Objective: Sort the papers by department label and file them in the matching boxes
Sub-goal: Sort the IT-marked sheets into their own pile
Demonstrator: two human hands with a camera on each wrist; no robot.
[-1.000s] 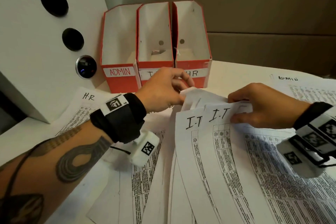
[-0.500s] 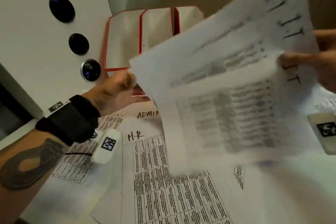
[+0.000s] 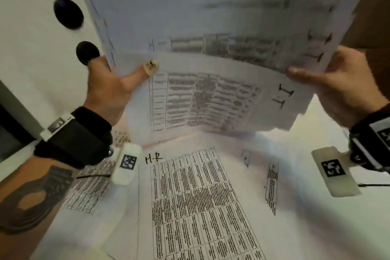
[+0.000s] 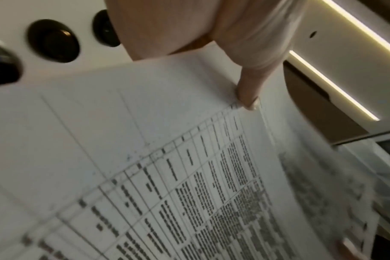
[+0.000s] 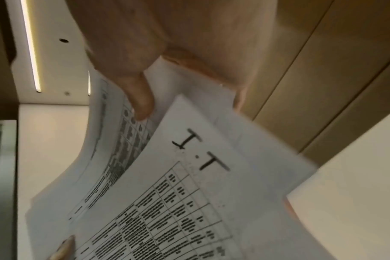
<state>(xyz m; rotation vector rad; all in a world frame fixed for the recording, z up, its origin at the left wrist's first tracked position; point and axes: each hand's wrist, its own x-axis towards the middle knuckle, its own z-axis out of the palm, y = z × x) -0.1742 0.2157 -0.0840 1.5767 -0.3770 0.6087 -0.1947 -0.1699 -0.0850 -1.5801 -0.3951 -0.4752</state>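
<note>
While you are holding the I.T papers up off the surface as a loose fan, your left hand is gripping their left edge with the thumb laid across the front sheet and the fingers out of sight behind, and your right hand is pinching the right edge the same way, thumb in front. From the head view the raised sheets are blurred and are covering whatever stands behind them, so the boxes are not visible; only the white panel with dark round holes is showing at the left. That view is also giving you what neither wrist view shows: an H-R sheet lying flat on the surface below the fan, with more printed sheets spread around it. Your left wrist view is showing the thumb pressing on the front sheet near its top edge, with the table print running away below and the panel's holes beside it. Your right wrist view is showing the "I.T" label sharply on the front sheet, the thumb resting on a sheet behind it, and a fingertip of the other hand at the lower left corner; a lit ceiling strip is showing above.
</note>
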